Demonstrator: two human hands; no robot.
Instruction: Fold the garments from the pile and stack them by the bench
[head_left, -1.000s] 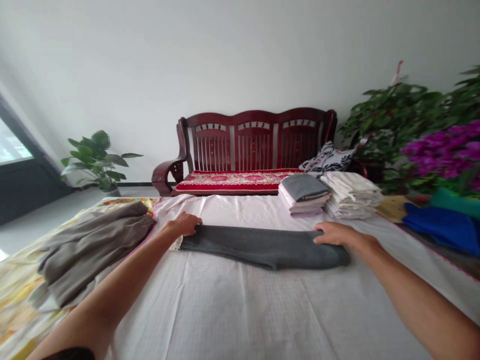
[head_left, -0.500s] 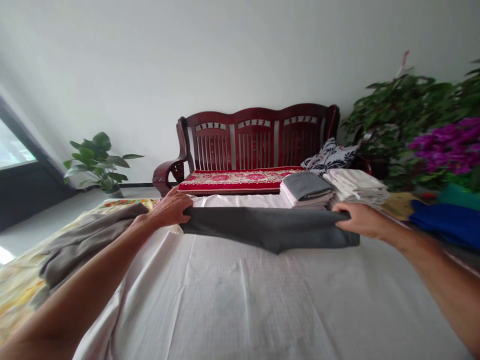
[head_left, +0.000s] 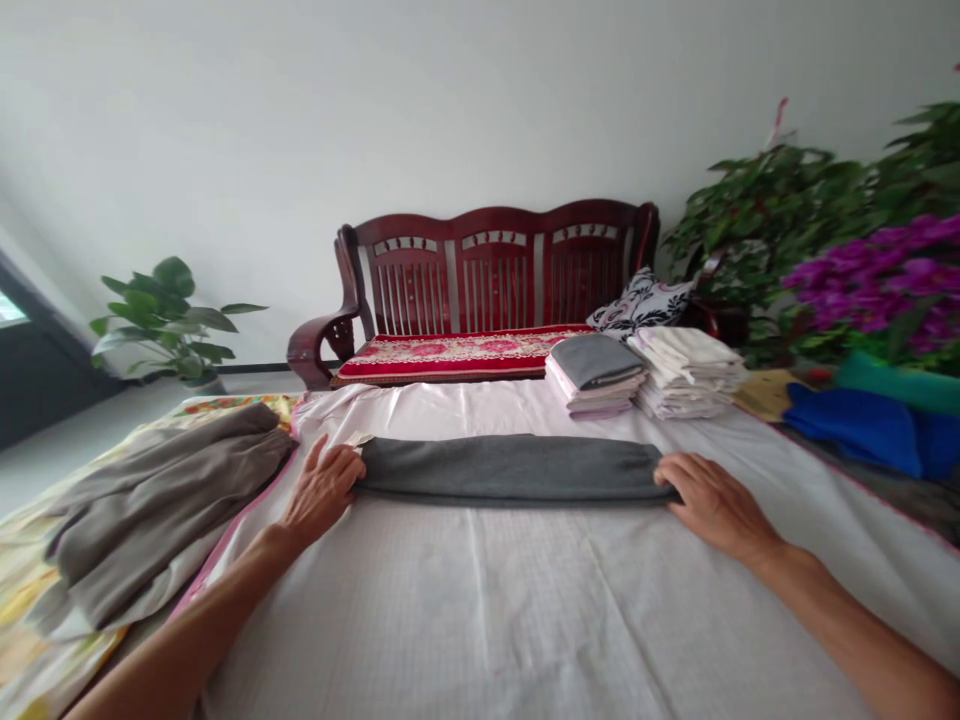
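A dark grey cloth (head_left: 510, 468), folded into a long narrow strip, lies flat across the white sheet (head_left: 487, 600). My left hand (head_left: 322, 490) rests at its left end, fingers spread and touching the cloth's edge. At the right end my right hand (head_left: 709, 500) lies flat on the sheet, fingertips against the cloth. Neither hand is closed round anything.
A heap of brown-grey garments (head_left: 157, 500) lies at the left. Behind the strip stand a folded stack topped with grey (head_left: 596, 372) and a white stack (head_left: 686, 372). Blue cloth (head_left: 855, 425) and potted plants (head_left: 862, 260) are at the right, with a red wooden bench (head_left: 487, 290) beyond.
Both hands lifted the grey cloth, folded it over and set it down as a narrower strip. The hands now lie flat at its ends.
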